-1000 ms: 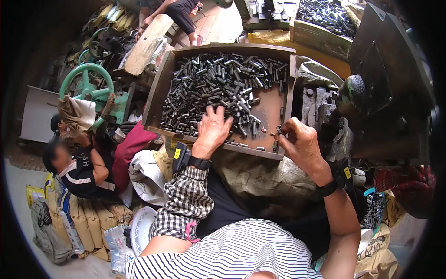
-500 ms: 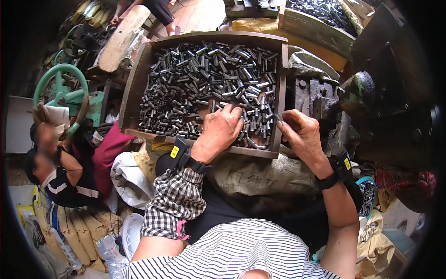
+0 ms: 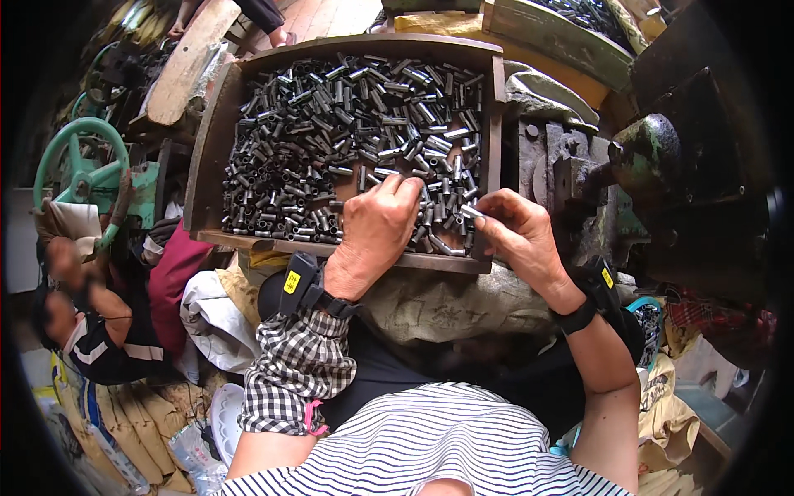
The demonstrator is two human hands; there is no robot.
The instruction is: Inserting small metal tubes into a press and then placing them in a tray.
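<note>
A wooden tray in front of me holds a heap of short metal tubes, some shiny and some dark. My left hand reaches over its near side, fingers curled down among the tubes. Its fingertips are hidden, so what they pinch cannot be made out. At the tray's right wall, my right hand pinches one short metal tube between thumb and forefinger, its bright end pointing toward the tray.
Right of the tray stands a dark, greasy machine with a metal block. A green handwheel is at the left, with another person below it. A second wooden bin lies beyond. Cloth sacking hangs below the tray.
The whole view has shifted slightly, with the tray now higher and further left. My right hand has come in over the tray's right wall, and a bright tube now shows in its fingers.
</note>
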